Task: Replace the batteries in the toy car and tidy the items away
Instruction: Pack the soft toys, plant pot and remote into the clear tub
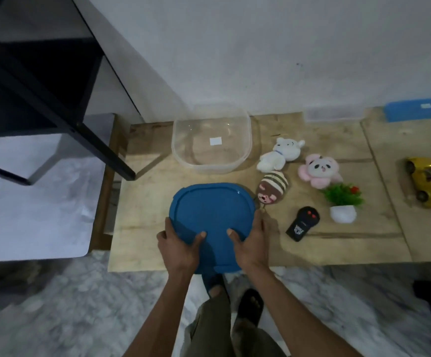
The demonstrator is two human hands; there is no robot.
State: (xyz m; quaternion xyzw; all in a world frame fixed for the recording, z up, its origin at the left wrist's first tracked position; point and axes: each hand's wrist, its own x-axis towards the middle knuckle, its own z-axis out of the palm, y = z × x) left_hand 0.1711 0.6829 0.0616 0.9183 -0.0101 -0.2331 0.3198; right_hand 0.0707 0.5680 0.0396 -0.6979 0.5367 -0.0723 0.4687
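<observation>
Left hand (pixel 177 244) and right hand (pixel 251 243) both gripped the blue lid (pixel 210 215) by its near corners, thumbs on top, low over the bench (pixel 338 243). Probably just off the tub (pixel 210 140) behind, which sat open and empty, ready for tidying. Plush toys, remote (pixel 302 222) and plant lay loose right of it; car (pixel 429 182) at far right.

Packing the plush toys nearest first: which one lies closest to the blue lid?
The brown striped plush, beside the blue lid; the white and pink ones lie farther.
</observation>
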